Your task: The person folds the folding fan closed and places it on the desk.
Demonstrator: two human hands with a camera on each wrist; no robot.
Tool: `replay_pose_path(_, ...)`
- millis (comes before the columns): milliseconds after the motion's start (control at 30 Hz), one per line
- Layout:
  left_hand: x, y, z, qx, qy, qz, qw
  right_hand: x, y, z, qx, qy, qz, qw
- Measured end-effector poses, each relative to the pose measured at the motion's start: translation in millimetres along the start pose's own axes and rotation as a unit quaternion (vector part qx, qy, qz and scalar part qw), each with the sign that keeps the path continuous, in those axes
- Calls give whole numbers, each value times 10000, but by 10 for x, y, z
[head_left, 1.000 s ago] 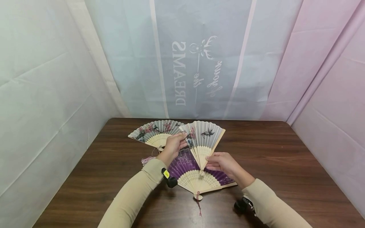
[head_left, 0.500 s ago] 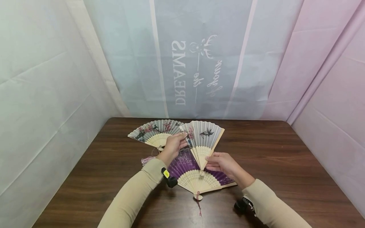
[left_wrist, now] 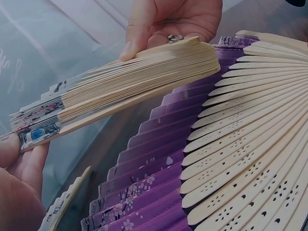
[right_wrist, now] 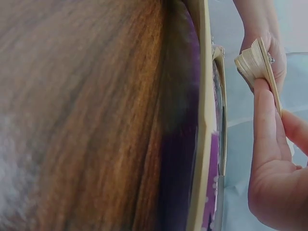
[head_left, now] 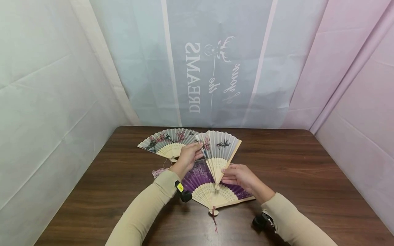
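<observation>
A partly spread folding fan (head_left: 224, 146), whitish grey with a dark bird and pink flowers, is held between both hands above the table. My left hand (head_left: 186, 158) pinches its left outer edge. At the right guard stick, close to the pivot, my right hand (head_left: 241, 177) grips it with thumb and fingers. The left wrist view shows its pale ribs (left_wrist: 144, 72) stacked close together. Beneath lies a spread purple folding fan (head_left: 197, 176) with pierced cream ribs (left_wrist: 250, 159), partly hidden by the held fan and my right hand.
Behind my left hand, a spread grey folding fan (head_left: 167, 138) with pink flowers lies toward the back edge, its pink tassel (head_left: 159, 172) to the left. A dark red cord (head_left: 214, 222) hangs from the purple fan's pivot. Brown wooden table (head_left: 307, 191); fabric walls (head_left: 147, 68) around it.
The held fan's right edge has shifted very slightly left. Both hands keep the same grip and stay almost in place; the two fans on the table lie as before.
</observation>
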State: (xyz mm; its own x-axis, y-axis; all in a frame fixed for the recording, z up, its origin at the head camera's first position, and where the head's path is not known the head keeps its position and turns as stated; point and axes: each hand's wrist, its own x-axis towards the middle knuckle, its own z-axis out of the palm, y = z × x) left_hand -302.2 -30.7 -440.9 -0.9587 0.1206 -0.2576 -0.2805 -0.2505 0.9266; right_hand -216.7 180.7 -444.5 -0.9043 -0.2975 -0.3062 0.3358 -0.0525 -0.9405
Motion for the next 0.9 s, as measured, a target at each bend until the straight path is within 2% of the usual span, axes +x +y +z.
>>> replay_pose_path(700, 4, -14, 49, 46, 6, 28, 10000, -31, -24, 40, -93, -43, 6, 9999)
replay_pose_path(900, 12, -21, 64, -75, 78, 103, 9999, -34, -27, 48, -52, -36, 30, 10000)
